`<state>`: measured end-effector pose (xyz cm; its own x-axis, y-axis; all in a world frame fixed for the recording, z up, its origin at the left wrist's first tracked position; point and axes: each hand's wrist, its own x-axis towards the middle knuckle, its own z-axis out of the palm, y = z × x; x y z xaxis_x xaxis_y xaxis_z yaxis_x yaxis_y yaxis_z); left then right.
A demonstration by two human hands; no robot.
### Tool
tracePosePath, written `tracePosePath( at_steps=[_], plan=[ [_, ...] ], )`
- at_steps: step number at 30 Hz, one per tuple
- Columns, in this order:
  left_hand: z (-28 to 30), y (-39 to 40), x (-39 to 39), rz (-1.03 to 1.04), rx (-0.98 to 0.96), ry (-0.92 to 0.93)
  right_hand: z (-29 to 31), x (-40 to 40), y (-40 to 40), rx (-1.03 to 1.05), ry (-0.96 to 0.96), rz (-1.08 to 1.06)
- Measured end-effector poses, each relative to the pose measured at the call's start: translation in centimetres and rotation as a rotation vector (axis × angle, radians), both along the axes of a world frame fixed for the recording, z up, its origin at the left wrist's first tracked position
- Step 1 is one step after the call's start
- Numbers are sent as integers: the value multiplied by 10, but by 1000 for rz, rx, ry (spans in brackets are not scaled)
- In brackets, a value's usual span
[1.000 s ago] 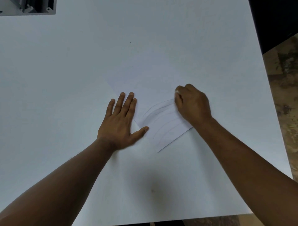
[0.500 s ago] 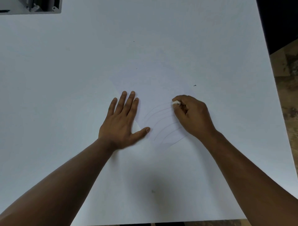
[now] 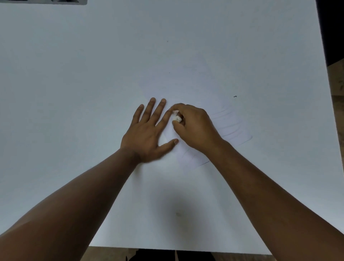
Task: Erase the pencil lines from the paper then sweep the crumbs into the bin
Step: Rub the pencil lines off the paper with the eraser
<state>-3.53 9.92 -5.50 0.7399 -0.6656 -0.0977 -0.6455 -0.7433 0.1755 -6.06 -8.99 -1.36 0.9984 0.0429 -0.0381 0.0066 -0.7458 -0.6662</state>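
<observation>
A white sheet of paper [image 3: 201, 87] lies on the white table [image 3: 74, 93], hard to tell apart from it. Faint curved pencil lines [image 3: 230, 128] show on the paper to the right of my right wrist, and a few more [image 3: 193, 158] below it. My left hand [image 3: 147, 132] lies flat on the paper, fingers spread. My right hand [image 3: 195, 126] pinches a small white eraser [image 3: 176, 117], pressed on the paper right beside my left index finger. A small dark crumb [image 3: 235, 96] lies at the upper right.
A grey object [image 3: 55, 1] shows at the top left edge of the table. The table's right edge runs beside a dark area and a brown floor [image 3: 337, 89]. The near edge of the table is just below my forearms.
My right hand has slid left with the eraser, from the right end of the pencil lines to my left index finger. My left hand stays flat. The camera has shifted slightly.
</observation>
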Motion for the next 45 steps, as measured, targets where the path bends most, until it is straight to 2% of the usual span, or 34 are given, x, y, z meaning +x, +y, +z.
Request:
tracePosePath(
  at_steps=[5, 10, 13, 16, 20, 26, 30, 34, 38, 42, 45],
  plan=[
    [-5, 3, 0, 6, -59, -27, -9, 3, -3, -18, -48, 13],
    [-4, 4, 0, 50, -130, 16, -8, 1, -2, 51, -8, -60],
    [-3, -1, 3, 217, -242, 61, -5, 1, -1, 97, 31, -79],
    [3, -13, 9, 423, -215, 92, -6, -2, 0, 83, 40, -26],
    [4, -28, 14, 550, -140, 76, -13, -7, 4, 10, -35, 58],
    [1, -34, 11, 574, -53, 34, -22, -18, 13, -239, -240, 130],
    [1, -35, 11, 577, -53, 31, -19, -44, 7, -344, -265, 212],
    [2, -35, 10, 579, -46, 34, -15, -96, 0, -357, -237, 289],
    [3, -36, 11, 576, -45, 26, -12, -109, -5, -249, -111, 264],
    [2, -34, 10, 572, -60, 24, -3, -89, -2, 59, -52, 87],
    [4, -32, 9, 565, -97, 24, -6, -77, 7, 115, -50, -64]
  ],
)
